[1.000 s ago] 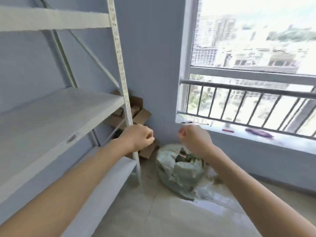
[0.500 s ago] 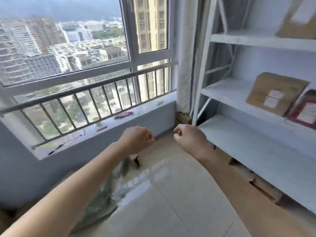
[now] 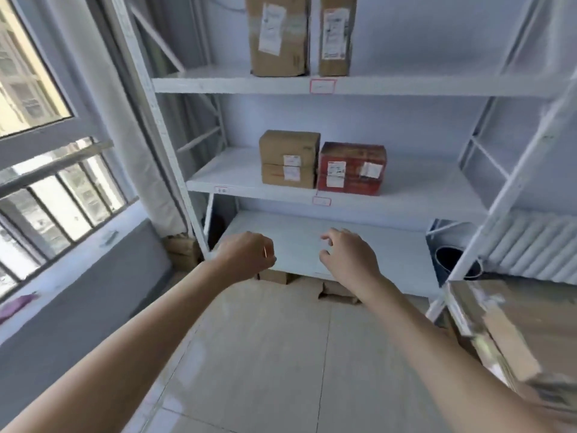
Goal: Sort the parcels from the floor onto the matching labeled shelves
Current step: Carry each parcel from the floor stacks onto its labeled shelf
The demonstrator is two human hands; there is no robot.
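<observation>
Left hand (image 3: 246,256) curling into a loose fist, holding nothing; right hand (image 3: 348,256) hanging half open, empty. Hovering before bottom shelf (image 3: 312,245). Brown parcels (image 3: 288,159) and red parcel (image 3: 351,168) sitting on middle shelf (image 3: 243,173); more lying on floor (image 3: 265,354) beneath.

barred window (image 3: 59,189); white radiator (image 3: 530,245); dark bin (image 3: 452,260); tiled floor (image 3: 265,354)
</observation>
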